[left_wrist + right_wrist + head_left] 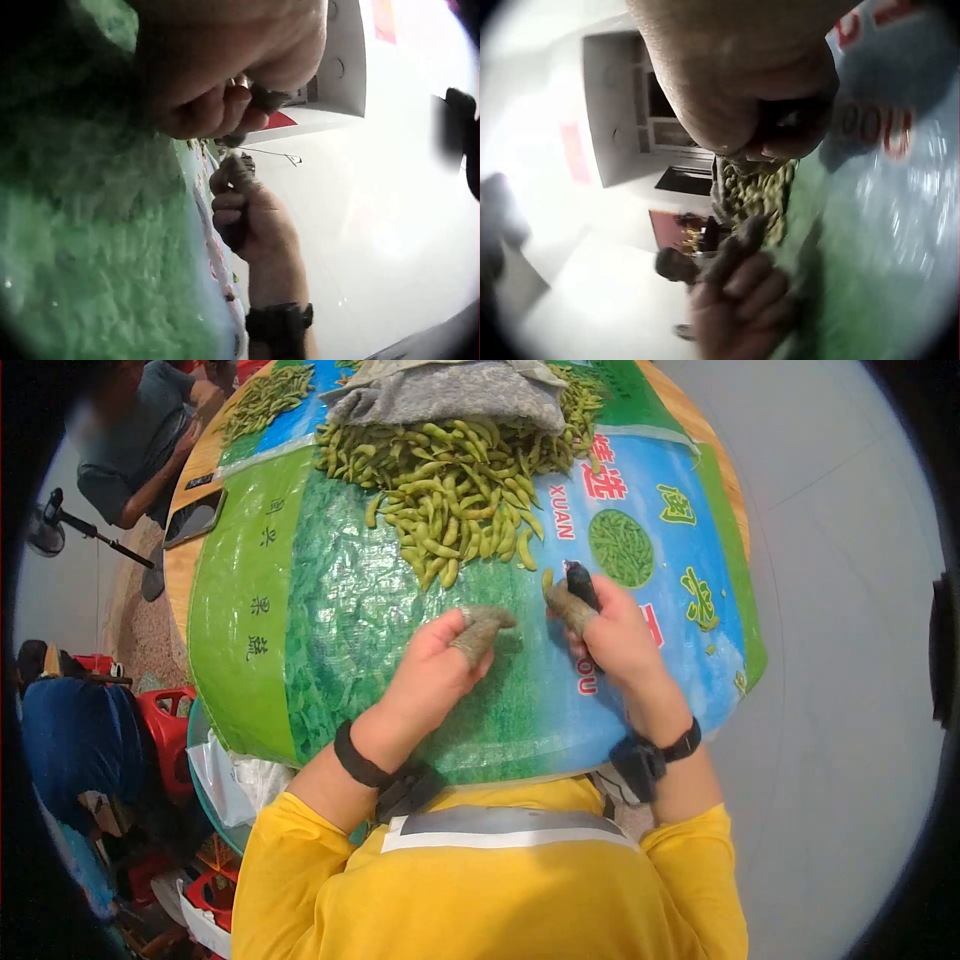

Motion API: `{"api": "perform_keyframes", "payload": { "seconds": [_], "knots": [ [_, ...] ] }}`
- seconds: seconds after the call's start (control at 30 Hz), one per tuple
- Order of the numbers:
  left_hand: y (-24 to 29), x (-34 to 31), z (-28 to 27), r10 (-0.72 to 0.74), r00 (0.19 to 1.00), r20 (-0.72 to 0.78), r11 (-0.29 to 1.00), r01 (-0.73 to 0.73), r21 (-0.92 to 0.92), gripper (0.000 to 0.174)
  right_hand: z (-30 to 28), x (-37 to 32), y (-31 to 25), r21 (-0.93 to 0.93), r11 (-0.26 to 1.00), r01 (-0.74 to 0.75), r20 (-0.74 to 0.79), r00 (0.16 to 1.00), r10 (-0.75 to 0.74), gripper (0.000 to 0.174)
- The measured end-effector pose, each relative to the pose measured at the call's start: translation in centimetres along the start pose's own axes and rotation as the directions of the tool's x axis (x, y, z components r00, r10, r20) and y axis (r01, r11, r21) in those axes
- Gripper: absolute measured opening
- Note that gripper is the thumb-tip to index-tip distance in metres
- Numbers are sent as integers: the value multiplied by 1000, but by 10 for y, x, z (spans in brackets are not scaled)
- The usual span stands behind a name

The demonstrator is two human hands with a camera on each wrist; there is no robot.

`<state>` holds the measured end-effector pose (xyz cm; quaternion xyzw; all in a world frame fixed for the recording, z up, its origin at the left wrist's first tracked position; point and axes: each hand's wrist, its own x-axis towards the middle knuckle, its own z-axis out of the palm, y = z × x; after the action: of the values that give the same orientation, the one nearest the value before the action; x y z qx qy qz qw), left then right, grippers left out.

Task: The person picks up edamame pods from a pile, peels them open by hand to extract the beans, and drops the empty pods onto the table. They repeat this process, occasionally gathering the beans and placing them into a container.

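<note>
Green bean pods [455,510] lie heaped on the printed plastic sheet [340,610]. My right hand [615,630] grips a black object [580,585], its full shape hidden, and a pod [547,580] shows at the covered fingertips. To the left, my left hand [440,660] hovers over the green part of the sheet, below the heap. Its thumb and index finger are extended, wrapped in grey-green covers, and no pod shows between them; the other fingers curl in. The right wrist view shows this left hand [742,300] near the heap. The hands are apart.
A grey cloth [450,400] covers the back of the heap. A phone [195,518] lies near the table's left edge, and a smaller pile of pods [268,402] is at the back left. Another person [135,445] sits there. Red stools [165,730] stand at the lower left.
</note>
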<state>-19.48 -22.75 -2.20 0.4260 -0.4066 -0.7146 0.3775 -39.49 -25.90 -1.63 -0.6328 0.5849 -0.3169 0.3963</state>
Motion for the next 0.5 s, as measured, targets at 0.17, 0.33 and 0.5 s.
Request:
{"api": "perform_keyframes", "payload": {
  "seconds": [0.17,0.33,0.5],
  "knots": [
    [-16,-2,5,135,989,56,991,-134,-15,21,31,-33,-16,703,559,-439,372,898,237,20],
    [-10,-5,2,183,975,126,983,-179,-49,21,30,-42,-15,445,851,-278,199,958,209,25],
    [-7,-7,-1,18,983,182,981,18,-194,19,19,-50,-16,167,978,-127,62,991,118,26]
  ]
}}
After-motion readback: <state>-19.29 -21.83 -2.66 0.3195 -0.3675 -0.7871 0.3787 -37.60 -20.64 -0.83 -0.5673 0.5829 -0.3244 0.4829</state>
